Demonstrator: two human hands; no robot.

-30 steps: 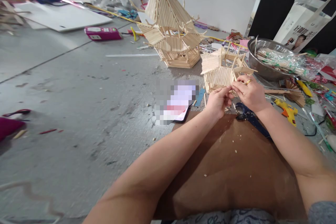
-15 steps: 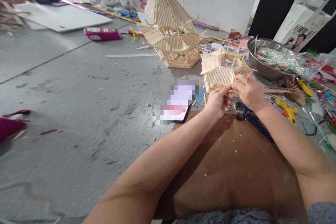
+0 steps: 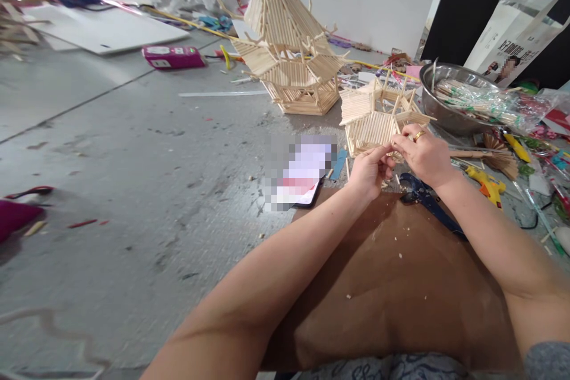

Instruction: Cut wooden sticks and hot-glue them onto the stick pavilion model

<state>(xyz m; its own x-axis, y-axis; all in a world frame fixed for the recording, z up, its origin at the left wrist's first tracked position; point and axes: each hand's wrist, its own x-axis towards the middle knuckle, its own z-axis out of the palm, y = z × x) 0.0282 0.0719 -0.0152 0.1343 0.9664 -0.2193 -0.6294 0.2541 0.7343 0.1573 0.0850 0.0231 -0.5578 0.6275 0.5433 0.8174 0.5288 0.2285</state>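
My left hand and my right hand meet fingertip to fingertip, both pinched closed. Whatever lies between the fingers is too small or too covered to make out. Just behind them stands a small pavilion model of wooden sticks, its roof panels sloping outward and its top framed by open sticks. My hands hide its front right corner. A taller stick pagoda with a pointed roof rises farther back. Below my right hand lies a pair of dark blue pliers or cutters, partly under the forearm.
A phone lies left of my hands, beside a blue strip. On the right are a yellow glue gun, a metal bowl of wrapped sticks and a white bag. A brown board spreads before me. A magenta case sits back left.
My right fingers have shifted very slightly against the left ones. Both hands stay pinched together in front of the small pavilion, and the objects around them stay put.
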